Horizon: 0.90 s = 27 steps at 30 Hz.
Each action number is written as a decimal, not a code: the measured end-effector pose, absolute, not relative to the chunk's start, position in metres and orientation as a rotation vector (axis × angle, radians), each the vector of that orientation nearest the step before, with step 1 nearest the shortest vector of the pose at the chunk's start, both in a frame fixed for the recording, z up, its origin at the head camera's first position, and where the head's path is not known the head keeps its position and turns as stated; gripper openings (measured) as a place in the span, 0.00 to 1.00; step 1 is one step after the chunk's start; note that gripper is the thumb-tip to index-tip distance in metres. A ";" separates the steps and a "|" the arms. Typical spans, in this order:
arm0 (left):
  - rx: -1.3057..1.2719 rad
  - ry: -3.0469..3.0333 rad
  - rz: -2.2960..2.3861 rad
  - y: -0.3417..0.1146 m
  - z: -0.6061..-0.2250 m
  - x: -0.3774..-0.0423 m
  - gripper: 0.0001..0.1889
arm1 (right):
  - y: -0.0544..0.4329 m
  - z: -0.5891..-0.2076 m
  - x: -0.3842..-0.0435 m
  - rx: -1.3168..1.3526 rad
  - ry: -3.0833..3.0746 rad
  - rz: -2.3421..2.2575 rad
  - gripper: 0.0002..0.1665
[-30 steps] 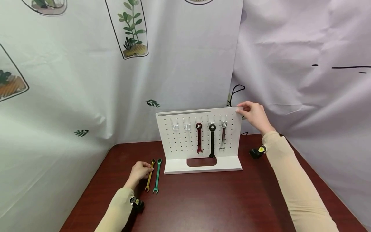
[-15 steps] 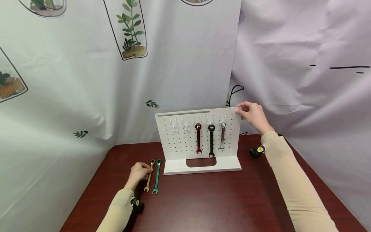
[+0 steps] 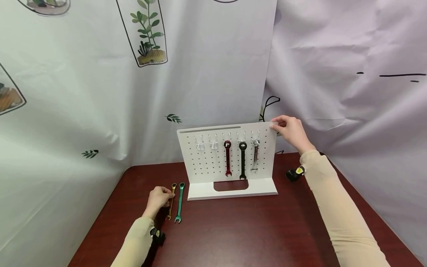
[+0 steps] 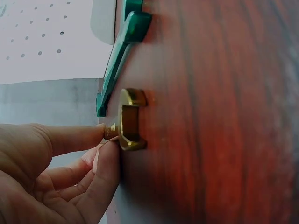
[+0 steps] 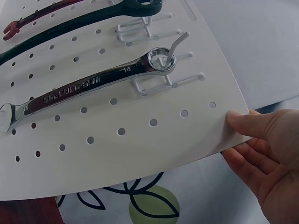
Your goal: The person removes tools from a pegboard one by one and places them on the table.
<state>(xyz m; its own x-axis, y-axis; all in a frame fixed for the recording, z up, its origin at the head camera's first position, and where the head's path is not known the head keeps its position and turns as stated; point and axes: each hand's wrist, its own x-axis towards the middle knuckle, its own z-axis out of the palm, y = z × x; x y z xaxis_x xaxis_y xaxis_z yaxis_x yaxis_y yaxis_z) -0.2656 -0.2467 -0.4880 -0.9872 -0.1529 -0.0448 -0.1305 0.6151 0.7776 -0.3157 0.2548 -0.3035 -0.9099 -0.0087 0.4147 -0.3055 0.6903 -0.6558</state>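
My left hand (image 3: 159, 198) pinches a gold wrench (image 4: 128, 121) between thumb and fingers at the left of the table. Beside it on the tabletop lies a green wrench (image 3: 180, 202). With thumb in front and fingers behind, my right hand (image 3: 290, 130) grips the upper right corner of a white pegboard stand (image 5: 177, 126). From the board's hooks hang a red wrench (image 3: 228, 159), a black wrench (image 3: 242, 161) and a silver wrench (image 5: 84, 88). Two hooks to the left, such as the clear hook (image 3: 200, 145), carry nothing.
The dark red wooden table (image 3: 233, 230) reaches back to a pale patterned curtain (image 3: 213, 74) hanging behind the board. The stand's white base (image 3: 200, 193) rests on the table, with a rounded cutout in it.
Both hands keep their grips. The whole view shifts slightly with the head, and the gold wrench's ring end sits marginally nearer the left hand.
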 end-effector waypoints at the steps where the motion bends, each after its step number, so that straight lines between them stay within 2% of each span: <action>1: 0.242 -2.799 -1.349 -0.247 -0.488 -0.266 0.07 | 0.255 -0.303 -0.316 0.243 -2.520 1.075 0.19; 27: 0.263 -2.779 -1.363 -0.248 -0.488 -0.261 0.06 | 0.254 -0.304 -0.318 0.240 -2.521 1.047 0.20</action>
<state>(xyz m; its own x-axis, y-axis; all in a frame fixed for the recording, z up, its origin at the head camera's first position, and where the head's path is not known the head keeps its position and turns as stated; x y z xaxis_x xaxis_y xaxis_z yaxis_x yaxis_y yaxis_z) -0.2612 -0.2480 -0.4878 -0.9851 -0.1667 -0.0425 -0.1356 0.6008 0.7878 -0.3176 0.2541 -0.3039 -0.9059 -0.0056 0.4234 -0.3039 0.7051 -0.6408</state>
